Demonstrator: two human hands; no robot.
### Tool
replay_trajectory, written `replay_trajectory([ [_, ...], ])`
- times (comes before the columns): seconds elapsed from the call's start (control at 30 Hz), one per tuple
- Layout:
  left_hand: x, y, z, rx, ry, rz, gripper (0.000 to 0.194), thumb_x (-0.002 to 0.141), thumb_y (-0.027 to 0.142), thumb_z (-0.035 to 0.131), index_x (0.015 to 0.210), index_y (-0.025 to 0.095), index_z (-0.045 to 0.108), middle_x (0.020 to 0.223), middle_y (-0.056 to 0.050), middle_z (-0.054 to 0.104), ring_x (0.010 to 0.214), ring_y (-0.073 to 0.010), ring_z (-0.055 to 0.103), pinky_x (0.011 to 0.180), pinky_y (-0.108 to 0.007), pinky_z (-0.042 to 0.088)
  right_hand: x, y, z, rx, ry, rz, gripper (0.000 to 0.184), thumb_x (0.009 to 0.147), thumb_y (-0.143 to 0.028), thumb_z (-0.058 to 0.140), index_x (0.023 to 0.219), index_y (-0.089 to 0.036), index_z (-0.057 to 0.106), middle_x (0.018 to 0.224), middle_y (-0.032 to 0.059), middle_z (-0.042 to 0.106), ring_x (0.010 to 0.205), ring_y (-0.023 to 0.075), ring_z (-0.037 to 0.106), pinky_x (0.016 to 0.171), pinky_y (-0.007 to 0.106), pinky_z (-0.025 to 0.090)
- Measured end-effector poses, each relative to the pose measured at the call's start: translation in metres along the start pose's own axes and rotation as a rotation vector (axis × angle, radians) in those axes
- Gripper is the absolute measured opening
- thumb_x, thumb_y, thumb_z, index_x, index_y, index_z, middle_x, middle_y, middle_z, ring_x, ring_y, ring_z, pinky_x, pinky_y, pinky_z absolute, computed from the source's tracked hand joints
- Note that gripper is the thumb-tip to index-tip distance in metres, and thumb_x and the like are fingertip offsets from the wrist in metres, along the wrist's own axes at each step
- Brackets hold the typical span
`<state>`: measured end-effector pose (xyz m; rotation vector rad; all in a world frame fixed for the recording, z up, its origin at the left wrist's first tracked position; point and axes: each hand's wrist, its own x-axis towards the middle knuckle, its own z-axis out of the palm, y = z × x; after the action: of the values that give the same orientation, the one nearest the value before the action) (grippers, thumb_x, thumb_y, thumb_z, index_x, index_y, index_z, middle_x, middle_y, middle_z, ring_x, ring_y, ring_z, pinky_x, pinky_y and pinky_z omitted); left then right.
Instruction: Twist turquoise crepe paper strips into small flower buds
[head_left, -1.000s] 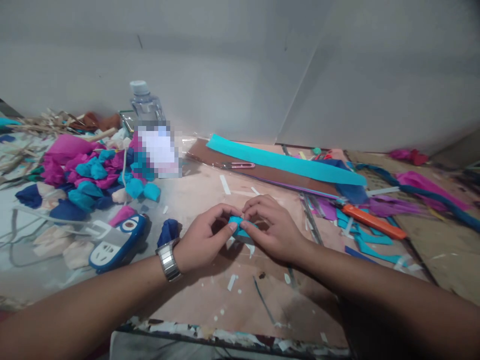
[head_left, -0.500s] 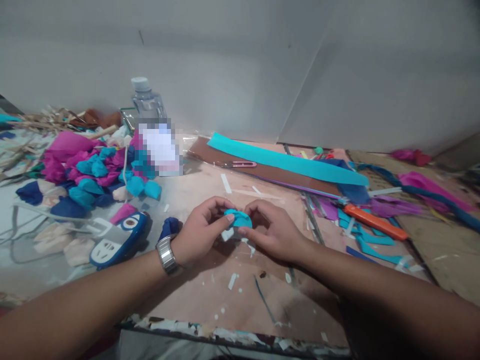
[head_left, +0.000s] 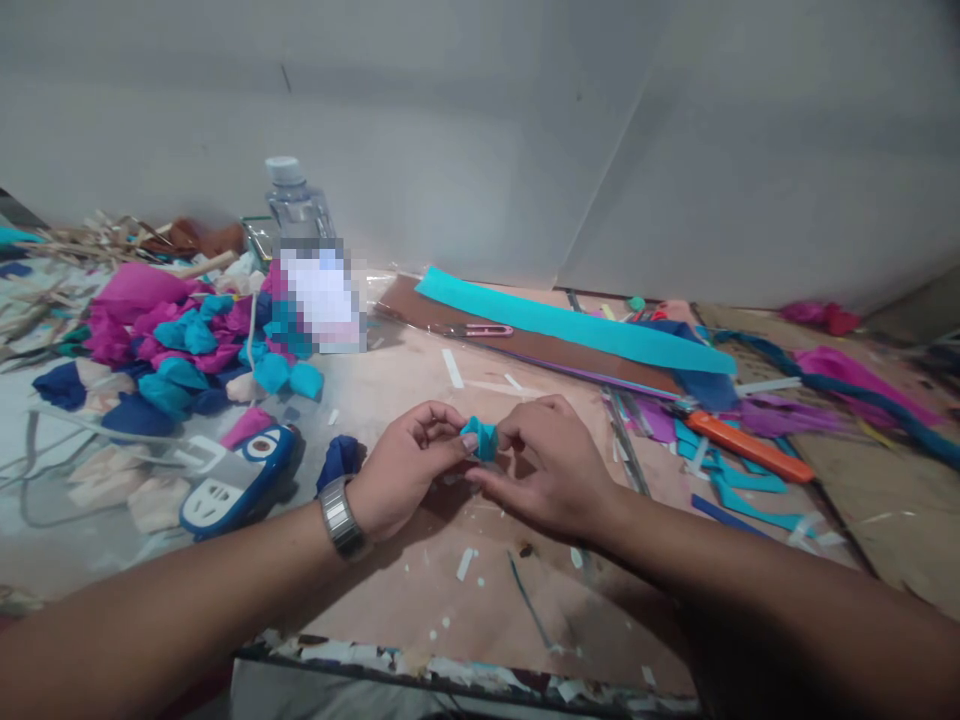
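Observation:
A small rolled piece of turquoise crepe paper is between my two hands above the middle of the table. My left hand, with a metal watch on its wrist, pinches the paper's left side between thumb and fingers. On the other side, my right hand has its curled fingers at the paper's right edge, and its thumb reaches below. The lower part of the piece is hidden by my thumbs. A dark blue crepe paper bud lies just left of my left hand.
Magenta, turquoise and blue paper buds pile up at left, near a blue power strip and a water bottle. A turquoise strip and pink-handled snips lie behind my hands. An orange cutter rests among scraps at right.
The turquoise paper has turned and looks more tightly rolled, with its white part no longer showing. It has shifted slightly right, and my right hand's fingers have curled further.

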<state>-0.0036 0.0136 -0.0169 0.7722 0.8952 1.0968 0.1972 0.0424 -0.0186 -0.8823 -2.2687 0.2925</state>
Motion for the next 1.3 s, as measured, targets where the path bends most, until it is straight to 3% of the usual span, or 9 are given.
replay_trajectory([
  [0.17,-0.002,-0.001,0.002,-0.082,-0.001,-0.068,0.042,0.072,0.027,0.094,0.105,0.016,0.07,0.094,-0.002,0.075,0.078,-0.013,0.071,0.071,-0.024,0.057,-0.001,-0.002,-0.003,-0.108,0.063,-0.101,0.026,0.091,-0.037,0.073,0.089,-0.024,0.051,0.077,-0.0027,0.063,0.07,0.0172,0.056,0.08,0.038,0.033],
  [0.3,-0.004,-0.003,0.005,-0.115,-0.01,-0.068,0.034,0.074,0.026,0.093,0.095,0.015,0.068,0.092,-0.003,0.076,0.08,-0.0139,0.072,0.075,-0.025,0.058,-0.001,-0.005,-0.005,-0.175,0.077,-0.171,0.018,0.093,-0.031,0.067,0.09,-0.023,0.051,0.078,-0.0012,0.064,0.073,0.0188,0.059,0.081,0.041,0.033],
  [0.43,-0.006,-0.004,0.005,-0.126,-0.015,-0.083,0.037,0.075,0.026,0.092,0.091,0.016,0.061,0.095,-0.004,0.078,0.083,-0.0154,0.074,0.078,-0.027,0.06,0.0,-0.004,-0.004,-0.145,0.049,-0.131,0.021,0.092,-0.036,0.07,0.093,-0.023,0.053,0.082,-0.0003,0.066,0.073,0.0187,0.059,0.08,0.041,0.033],
  [0.6,-0.005,-0.003,0.003,-0.164,-0.049,-0.098,0.041,0.073,0.029,0.094,0.09,0.017,0.06,0.095,-0.003,0.078,0.082,-0.0141,0.074,0.085,-0.032,0.062,0.0,0.001,-0.003,-0.088,0.109,-0.105,0.012,0.092,-0.026,0.064,0.099,-0.023,0.055,0.087,0.0009,0.069,0.076,0.0189,0.061,0.08,0.04,0.035],
  [0.9,-0.008,-0.006,0.004,-0.142,-0.074,-0.105,0.045,0.072,0.033,0.096,0.088,0.017,0.057,0.093,-0.001,0.076,0.08,-0.0145,0.075,0.081,-0.032,0.062,0.001,0.002,-0.006,-0.062,0.102,-0.145,0.009,0.095,-0.017,0.059,0.101,-0.024,0.059,0.09,0.002,0.074,0.079,0.0188,0.064,0.081,0.041,0.036],
  [1.17,-0.002,-0.007,-0.005,0.13,-0.115,0.076,0.036,0.08,0.03,0.089,0.093,0.018,0.058,0.096,-0.002,0.074,0.076,-0.0133,0.071,0.071,-0.026,0.056,0.0,0.003,-0.009,0.24,0.027,-0.131,0.008,0.091,-0.016,0.054,0.093,-0.023,0.055,0.082,0.0011,0.061,0.075,0.0185,0.055,0.077,0.038,0.04],
  [1.3,-0.001,-0.005,-0.007,0.203,-0.166,0.137,0.033,0.078,0.023,0.088,0.092,0.017,0.059,0.105,-0.003,0.069,0.084,-0.0126,0.07,0.077,-0.026,0.055,0.001,0.006,-0.009,0.401,-0.006,-0.106,0.006,0.094,-0.021,0.051,0.089,-0.023,0.053,0.084,0.003,0.057,0.076,0.0197,0.053,0.074,0.037,0.043],
])
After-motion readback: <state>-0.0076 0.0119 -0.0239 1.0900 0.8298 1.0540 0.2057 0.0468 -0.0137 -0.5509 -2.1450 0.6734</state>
